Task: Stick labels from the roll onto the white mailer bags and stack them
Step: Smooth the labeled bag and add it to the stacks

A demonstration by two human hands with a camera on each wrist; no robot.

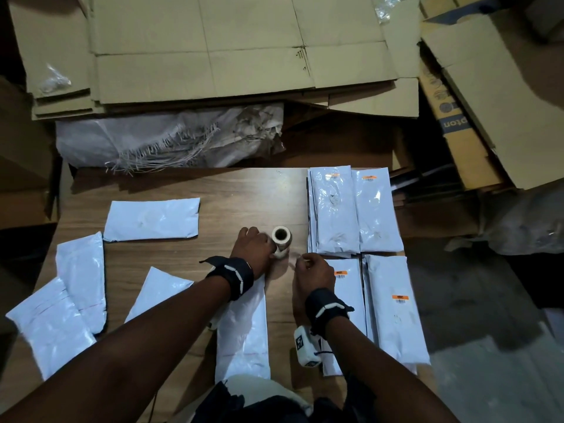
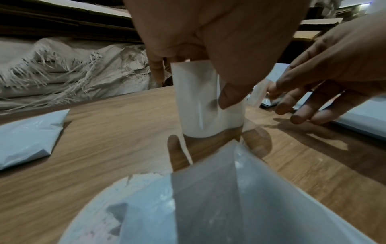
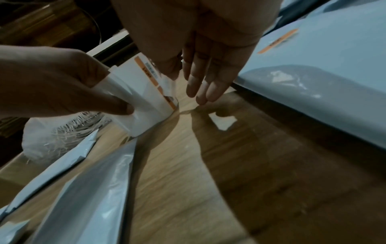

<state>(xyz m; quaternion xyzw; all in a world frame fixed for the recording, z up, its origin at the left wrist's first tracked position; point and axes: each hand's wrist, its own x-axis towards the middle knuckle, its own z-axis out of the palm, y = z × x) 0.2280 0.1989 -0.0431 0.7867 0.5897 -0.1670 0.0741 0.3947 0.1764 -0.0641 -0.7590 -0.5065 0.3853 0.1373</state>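
My left hand (image 1: pixel 253 248) grips the white label roll (image 1: pixel 281 238), which stands on end on the wooden table (image 1: pixel 183 254). In the left wrist view its thumb (image 2: pixel 229 94) presses the side of the roll (image 2: pixel 198 102). My right hand (image 1: pixel 314 270) is just right of the roll and pinches a label with an orange strip (image 3: pixel 146 71) at the roll (image 3: pixel 142 105), its other fingers (image 3: pixel 204 82) straight. An unlabelled white mailer bag (image 1: pixel 244 328) lies under my left forearm. Labelled bags lie in stacks (image 1: pixel 335 209) (image 1: pixel 393 306) on the right.
Several unlabelled bags (image 1: pixel 151 219) (image 1: pixel 81 270) (image 1: pixel 48 325) lie spread on the table's left half. Beyond the far edge sit a frayed woven sack (image 1: pixel 171 138) and flattened cardboard (image 1: pixel 213 50). Cardboard boxes (image 1: pixel 488 102) stand at the right.
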